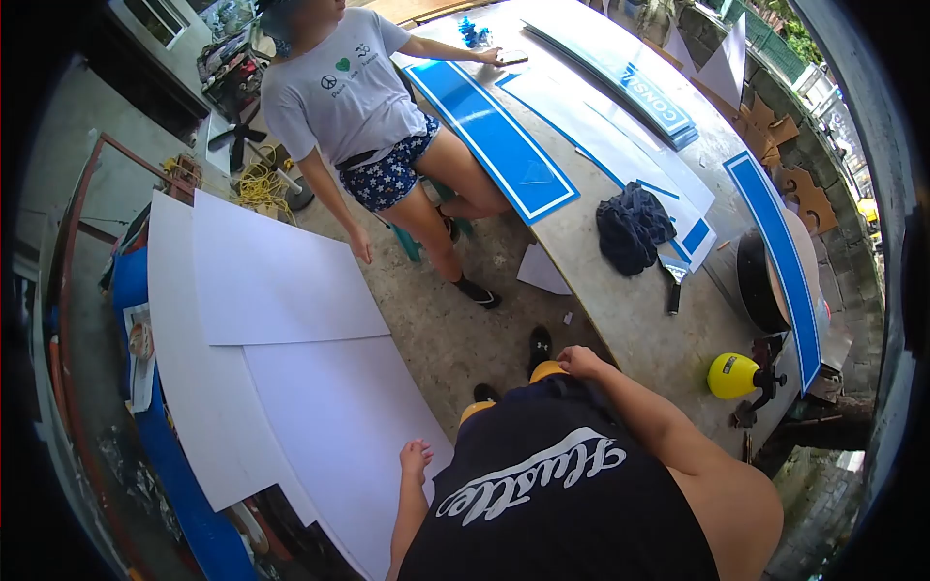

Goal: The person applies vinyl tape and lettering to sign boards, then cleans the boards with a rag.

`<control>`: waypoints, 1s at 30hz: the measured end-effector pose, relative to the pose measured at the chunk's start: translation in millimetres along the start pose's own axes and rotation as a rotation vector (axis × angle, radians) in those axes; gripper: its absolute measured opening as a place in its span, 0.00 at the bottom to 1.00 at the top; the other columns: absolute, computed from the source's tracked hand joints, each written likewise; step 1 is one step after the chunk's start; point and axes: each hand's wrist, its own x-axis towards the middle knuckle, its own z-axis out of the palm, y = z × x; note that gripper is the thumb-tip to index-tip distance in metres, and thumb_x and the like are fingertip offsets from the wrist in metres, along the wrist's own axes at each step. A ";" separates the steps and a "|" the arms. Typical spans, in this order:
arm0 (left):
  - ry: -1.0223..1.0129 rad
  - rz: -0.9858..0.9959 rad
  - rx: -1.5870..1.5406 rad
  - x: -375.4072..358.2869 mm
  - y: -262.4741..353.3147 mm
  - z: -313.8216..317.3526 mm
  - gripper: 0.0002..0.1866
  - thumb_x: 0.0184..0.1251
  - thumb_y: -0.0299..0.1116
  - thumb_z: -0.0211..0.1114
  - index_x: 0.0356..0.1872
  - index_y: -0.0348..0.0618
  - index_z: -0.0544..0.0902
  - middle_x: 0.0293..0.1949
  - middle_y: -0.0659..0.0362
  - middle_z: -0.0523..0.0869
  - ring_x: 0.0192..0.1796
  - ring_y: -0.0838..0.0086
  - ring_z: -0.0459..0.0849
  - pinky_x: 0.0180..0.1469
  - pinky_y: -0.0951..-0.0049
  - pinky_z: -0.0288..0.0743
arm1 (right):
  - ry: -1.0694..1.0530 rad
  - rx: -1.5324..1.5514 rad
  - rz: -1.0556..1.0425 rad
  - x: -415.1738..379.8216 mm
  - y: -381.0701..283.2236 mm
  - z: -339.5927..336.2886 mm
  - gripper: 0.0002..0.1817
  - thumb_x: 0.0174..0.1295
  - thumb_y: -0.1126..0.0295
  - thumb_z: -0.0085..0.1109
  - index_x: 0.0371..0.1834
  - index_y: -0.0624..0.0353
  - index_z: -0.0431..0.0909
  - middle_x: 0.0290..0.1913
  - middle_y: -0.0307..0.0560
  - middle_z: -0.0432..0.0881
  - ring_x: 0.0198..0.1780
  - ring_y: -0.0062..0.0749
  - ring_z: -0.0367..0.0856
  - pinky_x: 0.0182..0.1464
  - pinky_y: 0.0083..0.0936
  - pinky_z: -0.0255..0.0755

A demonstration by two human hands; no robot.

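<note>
My left hand (417,455) hangs at my side with loosely bent fingers and nothing visible in it, beside the large white sheets (320,407). In front of my waist, my right hand (580,362) has its fingers curled together near my yellow shorts (548,369); what they hold, if anything, is hidden. To its right stands a worktable (630,320). On the table lie a scraper with a black handle (673,293), a dark cloth (635,229) and a blue sign panel with a white border (499,140).
Across from me, a person (339,97) stands at the table, one hand on a small object (511,58). A yellow spray bottle (731,376), a narrow blue panel (780,257) and stacked lettered signs (659,102) are on the table. Yellow cord (262,184) lies behind the white sheets.
</note>
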 end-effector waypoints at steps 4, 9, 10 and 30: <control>-0.016 0.060 0.078 8.8 66.7 47.5 0.15 0.80 0.43 0.61 0.57 0.45 0.82 0.46 0.56 0.89 0.35 0.72 0.87 0.37 0.75 0.79 | 0.166 0.146 -0.018 8.6 37.6 -39.8 0.16 0.66 0.65 0.64 0.54 0.58 0.87 0.49 0.54 0.92 0.51 0.46 0.91 0.57 0.39 0.82; -0.099 0.196 0.222 -6.0 149.3 131.9 0.17 0.81 0.44 0.61 0.58 0.43 0.83 0.48 0.56 0.90 0.37 0.76 0.87 0.39 0.77 0.79 | 0.417 0.288 0.039 -2.7 98.8 -86.9 0.15 0.66 0.66 0.63 0.53 0.61 0.87 0.41 0.55 0.92 0.45 0.45 0.91 0.51 0.36 0.82; -0.116 0.215 0.267 -7.7 161.0 148.5 0.17 0.82 0.43 0.60 0.59 0.42 0.83 0.48 0.57 0.90 0.39 0.76 0.87 0.40 0.77 0.79 | 0.446 0.309 0.070 -10.2 105.2 -100.5 0.15 0.66 0.67 0.62 0.52 0.61 0.87 0.41 0.55 0.92 0.45 0.46 0.91 0.51 0.37 0.82; 0.044 1.155 1.222 27.8 373.9 480.6 0.36 0.72 0.43 0.69 0.78 0.47 0.68 0.74 0.50 0.68 0.75 0.50 0.66 0.76 0.49 0.61 | 0.500 0.460 0.240 -55.5 148.8 -150.8 0.12 0.71 0.71 0.60 0.51 0.65 0.85 0.39 0.53 0.92 0.43 0.37 0.92 0.49 0.32 0.82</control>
